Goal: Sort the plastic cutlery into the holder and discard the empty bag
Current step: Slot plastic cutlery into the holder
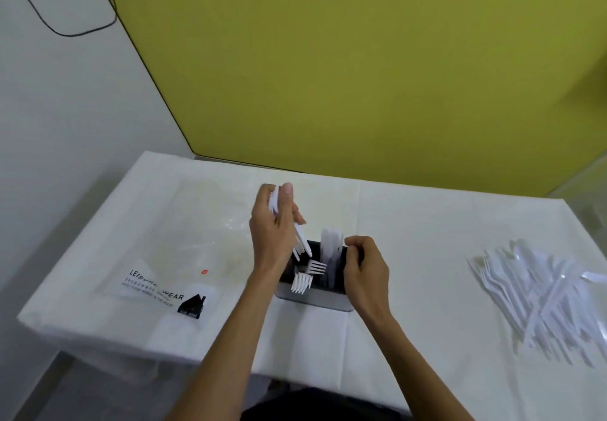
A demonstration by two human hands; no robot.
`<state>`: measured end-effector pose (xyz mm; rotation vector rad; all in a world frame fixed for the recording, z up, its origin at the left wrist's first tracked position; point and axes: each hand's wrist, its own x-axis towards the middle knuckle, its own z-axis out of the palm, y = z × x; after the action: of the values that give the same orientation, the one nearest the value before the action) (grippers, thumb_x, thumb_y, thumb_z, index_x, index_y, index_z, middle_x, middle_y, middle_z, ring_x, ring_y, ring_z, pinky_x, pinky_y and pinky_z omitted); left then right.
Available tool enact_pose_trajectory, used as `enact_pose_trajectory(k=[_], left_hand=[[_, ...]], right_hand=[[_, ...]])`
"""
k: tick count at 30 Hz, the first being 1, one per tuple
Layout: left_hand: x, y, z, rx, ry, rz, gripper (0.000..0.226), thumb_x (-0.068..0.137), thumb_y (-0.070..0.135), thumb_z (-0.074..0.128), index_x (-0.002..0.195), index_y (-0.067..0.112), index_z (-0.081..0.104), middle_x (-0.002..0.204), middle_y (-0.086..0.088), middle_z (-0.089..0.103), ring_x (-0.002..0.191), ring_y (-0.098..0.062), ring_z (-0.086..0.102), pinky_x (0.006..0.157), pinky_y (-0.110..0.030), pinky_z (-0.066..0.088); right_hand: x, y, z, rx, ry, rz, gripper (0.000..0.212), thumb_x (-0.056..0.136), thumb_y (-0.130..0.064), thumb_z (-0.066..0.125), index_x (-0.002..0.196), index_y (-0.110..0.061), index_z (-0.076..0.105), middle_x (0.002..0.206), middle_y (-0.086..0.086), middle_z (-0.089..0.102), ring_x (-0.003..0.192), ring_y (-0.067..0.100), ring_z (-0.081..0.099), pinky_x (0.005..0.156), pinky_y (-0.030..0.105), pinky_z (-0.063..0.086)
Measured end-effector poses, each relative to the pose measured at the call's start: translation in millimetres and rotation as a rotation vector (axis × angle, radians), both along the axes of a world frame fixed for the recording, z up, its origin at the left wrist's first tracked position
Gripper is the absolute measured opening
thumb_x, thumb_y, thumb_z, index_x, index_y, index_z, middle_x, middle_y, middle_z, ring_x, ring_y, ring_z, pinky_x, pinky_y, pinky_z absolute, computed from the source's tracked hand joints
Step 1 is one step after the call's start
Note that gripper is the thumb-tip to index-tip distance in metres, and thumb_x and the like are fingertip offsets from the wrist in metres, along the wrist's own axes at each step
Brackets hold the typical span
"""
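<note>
A dark metal cutlery holder (315, 300) stands mid-table with white plastic forks (307, 274) and upright knives (331, 250) in its compartments. My left hand (274, 227) is above the holder's left side, shut on a small bunch of white cutlery (300, 243) whose lower ends dip into the holder. My right hand (364, 271) rests at the holder's right rim, fingers pinched beside the knives. A loose pile of white plastic cutlery (542, 296) lies at the table's right. The clear empty bag (170, 256) with black print lies flat at the left.
The white-covered table (410, 240) ends against a yellow wall (361, 75) at the back. Its front edge runs close to my body. A black cable (65, 31) hangs on the white wall at upper left.
</note>
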<state>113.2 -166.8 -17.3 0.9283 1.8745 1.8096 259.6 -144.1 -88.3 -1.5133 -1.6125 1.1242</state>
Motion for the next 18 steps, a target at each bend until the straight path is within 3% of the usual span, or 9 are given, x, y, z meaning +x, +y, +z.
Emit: enact_pose_trajectory(k=[2, 6, 10, 14, 18], left_hand=[[4, -2, -13, -0.052, 0.016, -0.04, 0.032, 0.105, 0.035, 0.048, 0.088, 0.007, 0.047, 0.061, -0.014, 0.059, 0.057, -0.018, 0.062, 0.063, -0.022, 0.048], [16, -4, -43, -0.189, 0.033, -0.129, 0.025, 0.103, 0.037, 0.051, 0.091, 0.015, 0.054, 0.069, -0.001, 0.068, 0.067, -0.012, 0.066, 0.067, -0.021, 0.048], [18, -4, -58, -0.265, 0.116, -0.162, 0.006, 0.1, 0.024, 0.058, 0.103, 0.021, 0.061, 0.1, 0.01, 0.069, 0.094, 0.002, 0.063, 0.08, -0.011, 0.044], [20, -6, -57, -0.234, 0.072, -0.202, 0.028, 0.089, 0.007, 0.068, 0.114, 0.017, 0.063, 0.112, 0.007, 0.067, 0.106, 0.0, 0.061, 0.091, -0.01, 0.045], [20, -11, -54, -0.272, 0.16, -0.237, 0.033, 0.089, 0.012, 0.069, 0.121, 0.018, 0.063, 0.121, 0.01, 0.065, 0.112, 0.001, 0.057, 0.097, -0.01, 0.041]], right_hand=[[-2, -1, -8, 0.052, -0.045, -0.003, 0.022, 0.1, -0.01, 0.042, 0.107, -0.016, 0.062, 0.097, -0.003, 0.066, 0.087, 0.014, 0.061, 0.078, 0.028, 0.048], [-4, 0, -17, 0.12, -0.092, -0.003, 0.024, 0.099, -0.007, 0.039, 0.102, -0.016, 0.062, 0.094, -0.003, 0.064, 0.086, 0.015, 0.06, 0.078, 0.028, 0.047], [-4, -1, -21, 0.143, -0.109, 0.004, 0.023, 0.1, -0.008, 0.039, 0.097, -0.017, 0.06, 0.089, -0.005, 0.061, 0.083, 0.011, 0.058, 0.074, 0.023, 0.043], [-4, -1, -23, 0.155, -0.109, 0.019, 0.023, 0.1, -0.008, 0.038, 0.094, -0.016, 0.059, 0.089, -0.005, 0.061, 0.083, 0.012, 0.057, 0.073, 0.023, 0.043], [-1, -1, -22, 0.148, -0.104, 0.048, 0.025, 0.1, -0.01, 0.036, 0.096, -0.016, 0.06, 0.093, -0.005, 0.063, 0.087, 0.012, 0.059, 0.075, 0.024, 0.046]])
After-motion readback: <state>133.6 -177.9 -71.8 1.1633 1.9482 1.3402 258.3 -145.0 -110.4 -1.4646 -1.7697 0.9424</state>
